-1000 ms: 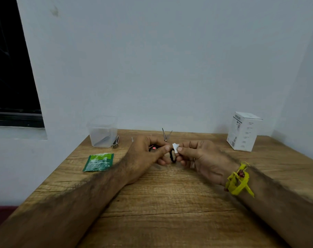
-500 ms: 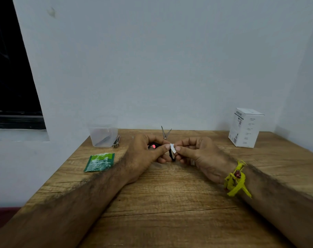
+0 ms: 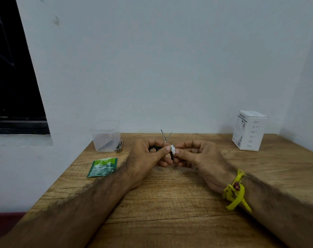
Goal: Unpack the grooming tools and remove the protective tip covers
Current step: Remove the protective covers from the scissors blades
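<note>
Scissors (image 3: 165,138), blades apart and bare, gripped by left hand (image 3: 146,158) above the table (image 3: 170,203); right hand (image 3: 197,156) pinches a white cover (image 3: 173,149). Next, probably: set the cover down.

I sit at a brown wood-grain table (image 3: 170,203) pushed against a plain pale blue-white wall (image 3: 161,68). To my left, a dark window with a black frame (image 3: 10,77) sits above a white sill (image 3: 21,140).
</note>
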Demonstrator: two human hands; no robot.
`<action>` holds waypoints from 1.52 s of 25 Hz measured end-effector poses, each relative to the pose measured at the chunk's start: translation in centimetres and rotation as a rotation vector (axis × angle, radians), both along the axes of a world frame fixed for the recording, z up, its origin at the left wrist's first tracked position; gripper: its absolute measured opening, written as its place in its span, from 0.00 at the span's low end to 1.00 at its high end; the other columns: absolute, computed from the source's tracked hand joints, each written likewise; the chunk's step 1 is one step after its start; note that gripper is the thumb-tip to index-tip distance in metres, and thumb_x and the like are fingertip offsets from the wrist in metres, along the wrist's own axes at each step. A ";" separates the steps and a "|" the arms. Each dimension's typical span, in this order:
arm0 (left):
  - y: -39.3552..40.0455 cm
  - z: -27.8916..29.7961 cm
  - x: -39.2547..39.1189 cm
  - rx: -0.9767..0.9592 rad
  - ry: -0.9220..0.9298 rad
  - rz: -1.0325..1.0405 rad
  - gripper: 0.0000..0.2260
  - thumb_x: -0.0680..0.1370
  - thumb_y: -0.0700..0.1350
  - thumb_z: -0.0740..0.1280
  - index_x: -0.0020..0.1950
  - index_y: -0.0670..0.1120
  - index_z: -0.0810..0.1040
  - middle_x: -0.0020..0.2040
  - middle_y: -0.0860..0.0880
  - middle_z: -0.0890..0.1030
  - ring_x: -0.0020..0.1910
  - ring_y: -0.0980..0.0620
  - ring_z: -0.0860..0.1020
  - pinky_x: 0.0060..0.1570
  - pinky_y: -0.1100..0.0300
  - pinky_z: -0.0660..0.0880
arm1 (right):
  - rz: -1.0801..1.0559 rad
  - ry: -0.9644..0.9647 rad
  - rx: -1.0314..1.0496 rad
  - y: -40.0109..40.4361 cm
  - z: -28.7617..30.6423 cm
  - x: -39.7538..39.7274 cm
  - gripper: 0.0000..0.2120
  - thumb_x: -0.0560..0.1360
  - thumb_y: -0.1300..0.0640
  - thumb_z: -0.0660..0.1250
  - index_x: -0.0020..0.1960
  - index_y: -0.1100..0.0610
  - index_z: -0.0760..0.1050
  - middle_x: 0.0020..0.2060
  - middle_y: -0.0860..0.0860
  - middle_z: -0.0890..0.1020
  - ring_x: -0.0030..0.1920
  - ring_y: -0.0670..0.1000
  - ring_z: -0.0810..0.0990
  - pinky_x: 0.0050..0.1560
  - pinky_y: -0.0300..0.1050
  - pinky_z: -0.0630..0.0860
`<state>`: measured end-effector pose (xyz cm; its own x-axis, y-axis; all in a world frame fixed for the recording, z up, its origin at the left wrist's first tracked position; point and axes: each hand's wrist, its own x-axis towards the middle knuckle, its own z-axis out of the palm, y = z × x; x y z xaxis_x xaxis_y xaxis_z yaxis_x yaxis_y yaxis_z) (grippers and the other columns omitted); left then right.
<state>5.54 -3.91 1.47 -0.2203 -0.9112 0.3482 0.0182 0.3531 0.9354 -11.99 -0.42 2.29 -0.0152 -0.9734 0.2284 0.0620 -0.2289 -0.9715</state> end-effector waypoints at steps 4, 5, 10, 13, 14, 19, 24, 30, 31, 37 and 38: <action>0.2 0.1 -0.2 -0.016 -0.038 0.006 0.03 0.77 0.38 0.73 0.49 0.39 0.84 0.37 0.39 0.86 0.34 0.47 0.86 0.35 0.61 0.82 | -0.046 0.029 -0.026 0.1 0.0 0.4 0.12 0.68 0.67 0.77 0.49 0.67 0.81 0.40 0.65 0.85 0.37 0.55 0.83 0.36 0.40 0.81; 0.3 0.1 -0.2 -0.010 -0.039 0.005 0.04 0.78 0.40 0.73 0.48 0.39 0.84 0.37 0.39 0.86 0.35 0.46 0.86 0.35 0.61 0.82 | -0.070 0.045 -0.041 0.1 0.0 0.5 0.11 0.68 0.68 0.77 0.49 0.66 0.81 0.40 0.64 0.85 0.36 0.55 0.83 0.36 0.40 0.81; 0.5 0.2 -0.4 0.010 -0.085 -0.007 0.11 0.76 0.46 0.74 0.46 0.37 0.85 0.37 0.40 0.86 0.33 0.45 0.86 0.31 0.61 0.81 | -0.135 0.199 -0.159 -0.2 0.2 -0.2 0.09 0.70 0.65 0.77 0.48 0.63 0.80 0.37 0.59 0.86 0.36 0.55 0.85 0.41 0.50 0.82; 0.3 0.2 -0.1 0.043 -0.064 0.006 0.07 0.76 0.41 0.75 0.46 0.36 0.85 0.37 0.39 0.86 0.34 0.45 0.86 0.32 0.61 0.81 | -0.141 0.322 -0.252 -0.2 -0.1 -0.1 0.05 0.72 0.67 0.74 0.47 0.60 0.82 0.38 0.54 0.86 0.39 0.51 0.85 0.44 0.49 0.83; 0.2 0.3 0.0 0.066 -0.044 0.007 0.08 0.76 0.41 0.74 0.46 0.35 0.85 0.38 0.38 0.86 0.35 0.44 0.86 0.32 0.62 0.80 | -0.145 0.428 -0.337 0.0 -0.1 -0.1 0.08 0.73 0.68 0.73 0.48 0.57 0.83 0.39 0.51 0.86 0.40 0.49 0.85 0.44 0.45 0.82; 0.0 0.5 0.2 0.158 0.053 -0.027 0.11 0.77 0.41 0.73 0.48 0.31 0.83 0.43 0.37 0.86 0.38 0.47 0.86 0.34 0.63 0.80 | -0.262 0.851 -0.747 -0.1 -0.1 -0.2 0.12 0.71 0.64 0.76 0.54 0.57 0.84 0.43 0.48 0.84 0.43 0.46 0.81 0.46 0.44 0.79; 0.3 0.7 0.1 0.178 0.062 -0.067 0.10 0.78 0.42 0.72 0.49 0.34 0.84 0.46 0.38 0.87 0.41 0.47 0.86 0.38 0.62 0.82 | -0.271 0.955 -0.841 -0.4 0.2 -0.4 0.05 0.75 0.61 0.74 0.50 0.58 0.84 0.44 0.50 0.83 0.45 0.51 0.81 0.47 0.51 0.78; 0.2 0.8 0.0 0.230 0.146 -0.045 0.07 0.81 0.37 0.67 0.57 0.37 0.79 0.49 0.39 0.87 0.46 0.44 0.86 0.46 0.54 0.83 | -0.285 0.512 -0.472 -0.1 -0.2 -0.2 0.01 0.77 0.58 0.71 0.46 0.55 0.81 0.38 0.48 0.85 0.41 0.47 0.83 0.42 0.45 0.82; 0.2 0.9 -0.1 0.241 0.179 -0.026 0.07 0.81 0.36 0.67 0.59 0.38 0.77 0.49 0.39 0.87 0.46 0.43 0.87 0.48 0.51 0.82 | -0.282 0.428 -0.404 -0.1 -0.3 -0.2 0.01 0.77 0.59 0.71 0.46 0.55 0.81 0.37 0.50 0.85 0.39 0.48 0.84 0.41 0.45 0.82; 0.6 0.6 -1.3 0.399 0.354 -0.037 0.10 0.82 0.36 0.64 0.63 0.35 0.75 0.53 0.38 0.86 0.47 0.43 0.85 0.51 0.49 0.83 | -0.226 0.277 -0.291 0.4 -0.4 1.2 0.05 0.73 0.64 0.74 0.42 0.55 0.84 0.33 0.50 0.86 0.34 0.48 0.86 0.36 0.39 0.81; 0.5 0.6 -1.4 0.421 0.369 -0.020 0.10 0.83 0.36 0.63 0.61 0.34 0.76 0.52 0.37 0.86 0.45 0.44 0.85 0.51 0.49 0.83 | -0.237 0.307 -0.289 0.5 -0.4 1.3 0.05 0.73 0.63 0.75 0.40 0.54 0.84 0.32 0.48 0.86 0.34 0.46 0.85 0.36 0.40 0.81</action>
